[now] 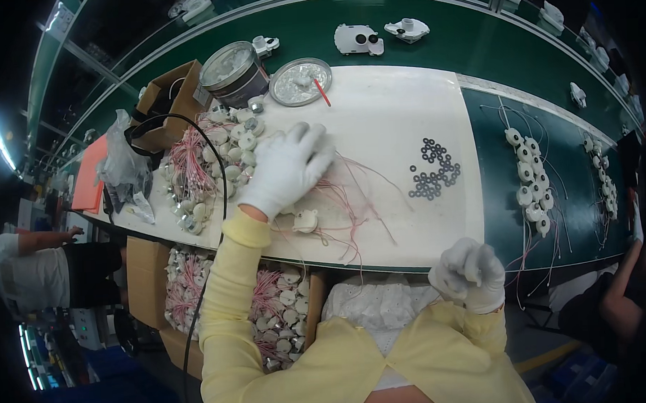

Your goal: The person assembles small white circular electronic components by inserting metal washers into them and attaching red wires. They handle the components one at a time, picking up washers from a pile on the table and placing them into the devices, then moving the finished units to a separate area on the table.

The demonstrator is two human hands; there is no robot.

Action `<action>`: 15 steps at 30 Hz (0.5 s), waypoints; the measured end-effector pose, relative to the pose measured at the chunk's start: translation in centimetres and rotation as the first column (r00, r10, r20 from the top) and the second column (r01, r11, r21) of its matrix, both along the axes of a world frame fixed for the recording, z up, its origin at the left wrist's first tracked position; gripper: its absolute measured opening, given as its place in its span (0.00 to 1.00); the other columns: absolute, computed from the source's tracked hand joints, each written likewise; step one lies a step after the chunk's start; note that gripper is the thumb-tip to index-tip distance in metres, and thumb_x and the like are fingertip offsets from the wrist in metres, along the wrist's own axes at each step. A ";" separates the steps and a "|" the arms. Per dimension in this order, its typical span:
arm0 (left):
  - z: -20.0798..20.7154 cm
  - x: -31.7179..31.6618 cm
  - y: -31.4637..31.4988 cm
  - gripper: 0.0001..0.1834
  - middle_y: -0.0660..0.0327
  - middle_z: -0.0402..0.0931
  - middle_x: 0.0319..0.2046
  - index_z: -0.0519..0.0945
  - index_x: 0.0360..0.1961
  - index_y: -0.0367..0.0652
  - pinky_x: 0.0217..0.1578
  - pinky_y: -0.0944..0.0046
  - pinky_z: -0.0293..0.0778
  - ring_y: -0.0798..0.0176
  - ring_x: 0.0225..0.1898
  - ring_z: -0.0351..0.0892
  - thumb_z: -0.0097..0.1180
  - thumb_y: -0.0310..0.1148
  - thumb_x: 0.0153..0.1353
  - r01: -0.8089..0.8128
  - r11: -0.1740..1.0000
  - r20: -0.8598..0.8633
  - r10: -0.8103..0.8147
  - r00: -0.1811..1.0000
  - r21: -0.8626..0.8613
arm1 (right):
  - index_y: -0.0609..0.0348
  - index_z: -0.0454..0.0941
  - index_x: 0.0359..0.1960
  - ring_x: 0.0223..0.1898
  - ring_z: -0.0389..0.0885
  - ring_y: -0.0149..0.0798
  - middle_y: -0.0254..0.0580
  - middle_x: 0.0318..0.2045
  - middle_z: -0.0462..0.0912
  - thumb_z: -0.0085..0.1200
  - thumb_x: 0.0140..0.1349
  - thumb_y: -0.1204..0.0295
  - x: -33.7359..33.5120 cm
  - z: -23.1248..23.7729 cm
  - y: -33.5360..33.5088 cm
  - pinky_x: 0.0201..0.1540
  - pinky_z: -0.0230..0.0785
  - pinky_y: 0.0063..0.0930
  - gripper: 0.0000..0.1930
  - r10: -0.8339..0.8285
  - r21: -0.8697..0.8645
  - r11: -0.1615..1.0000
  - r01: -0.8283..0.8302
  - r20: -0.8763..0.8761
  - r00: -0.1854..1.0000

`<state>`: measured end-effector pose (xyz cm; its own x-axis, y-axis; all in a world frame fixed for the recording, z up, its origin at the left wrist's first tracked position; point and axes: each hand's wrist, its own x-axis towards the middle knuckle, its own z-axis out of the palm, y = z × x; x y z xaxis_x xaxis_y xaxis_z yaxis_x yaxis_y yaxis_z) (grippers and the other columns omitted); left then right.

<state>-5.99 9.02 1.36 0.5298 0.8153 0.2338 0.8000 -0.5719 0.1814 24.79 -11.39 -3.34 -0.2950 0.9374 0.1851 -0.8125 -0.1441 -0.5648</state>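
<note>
My left hand (289, 168), in a white glove, reaches palm down over the white board at the right side of a heap of small round white motors (245, 141) with pink wires. Its fingers are slightly bent and apart; whatever lies under the palm is hidden. Thin pink and white wires (351, 193) fan out to its right, and a single white motor (306, 221) lies just below the wrist. At the table's front edge, my right hand (470, 276), also gloved, is closed with curled fingers. Anything inside it is hidden.
Small dark rings (435, 175) lie on the board's right side. Behind are a tin (234, 72) and a round lid (300, 82) with a red stick. A black cable (223, 170) crosses the left. Motors stand in rows (529, 178) at right; a carton (148, 281) holds more below.
</note>
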 end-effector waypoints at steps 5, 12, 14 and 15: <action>1.9 0.0 -5.2 0.25 0.47 0.80 0.56 0.78 0.62 0.43 0.57 0.46 0.74 0.42 0.55 0.80 0.60 0.44 0.69 0.094 0.966 0.071 -0.114 0.991 0.241 | 0.64 0.83 0.50 0.19 0.68 0.37 0.55 0.34 0.84 0.46 0.79 0.47 0.8 1.8 0.2 0.24 0.62 0.31 0.28 -0.069 -0.155 0.986 0.062 -0.042 0.997; -1.8 -6.4 -6.7 0.28 0.44 0.77 0.60 0.74 0.67 0.39 0.61 0.44 0.71 0.38 0.61 0.76 0.62 0.36 0.68 -0.174 0.942 0.117 0.146 0.982 0.288 | 0.68 0.79 0.49 0.18 0.65 0.33 0.47 0.27 0.76 0.46 0.79 0.51 4.2 1.9 0.1 0.19 0.59 0.31 0.26 -0.130 -0.142 0.980 0.141 0.083 0.988; -2.4 -6.4 -6.7 0.28 0.45 0.77 0.59 0.76 0.65 0.39 0.62 0.43 0.71 0.39 0.61 0.76 0.63 0.39 0.67 -0.176 0.947 0.183 0.130 0.974 0.268 | 0.68 0.78 0.46 0.16 0.63 0.32 0.45 0.27 0.75 0.47 0.79 0.51 4.5 1.7 0.1 0.19 0.58 0.29 0.26 -0.112 -0.117 0.986 0.120 0.076 0.991; -2.4 -6.0 -6.7 0.28 0.45 0.77 0.59 0.75 0.65 0.39 0.62 0.44 0.71 0.39 0.61 0.75 0.63 0.39 0.67 -0.165 0.958 0.220 0.113 0.969 0.236 | 0.68 0.78 0.45 0.16 0.63 0.31 0.45 0.27 0.75 0.46 0.79 0.51 4.3 1.6 0.1 0.19 0.58 0.28 0.26 -0.126 -0.119 0.984 0.135 0.083 0.989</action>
<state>-12.00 2.36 -1.04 0.3356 0.7788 0.5300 0.8362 -0.5053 0.2130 29.11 -11.32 -1.70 -0.1774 0.9830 0.0476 -0.7851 -0.1122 -0.6091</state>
